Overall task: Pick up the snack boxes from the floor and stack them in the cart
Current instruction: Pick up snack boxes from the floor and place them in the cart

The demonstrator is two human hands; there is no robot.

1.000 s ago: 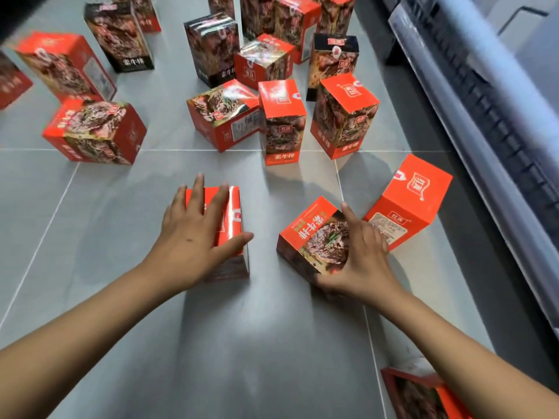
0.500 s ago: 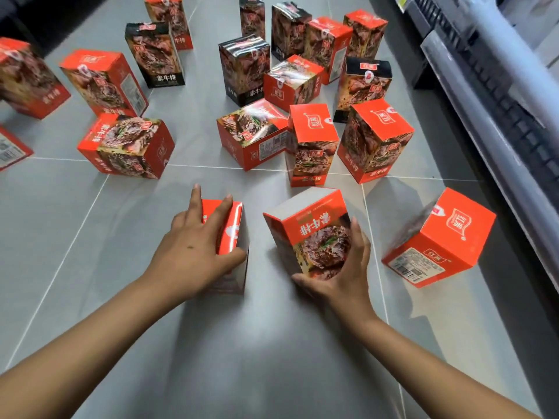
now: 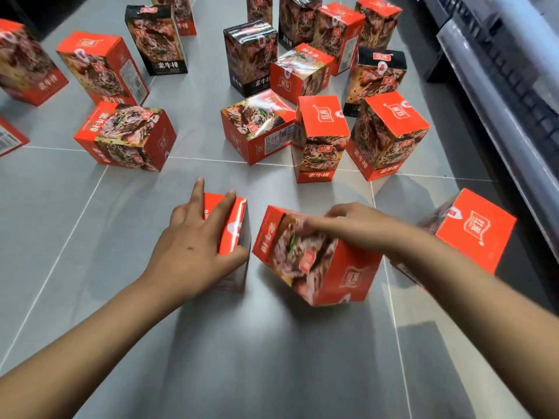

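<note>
Several red and black snack boxes stand or lie on the grey tiled floor (image 3: 272,358). My left hand (image 3: 193,249) lies over an upright red snack box (image 3: 234,234). Its thumb wraps the near right side, one finger lies on top, and another points off to the left. My right hand (image 3: 357,225), blurred, grips the top of a second red snack box (image 3: 317,267), which tilts on its lower edge just right of the first. No cart is in view.
Another red box (image 3: 472,231) lies behind my right forearm. A cluster of boxes (image 3: 320,137) stands just beyond both hands, with more at the far left (image 3: 127,137). A grey rail and dark shelf base (image 3: 499,95) run along the right edge.
My right hand tipped its box up off the floor and moved from the box's near side to its top. My left hand stayed on its box.
</note>
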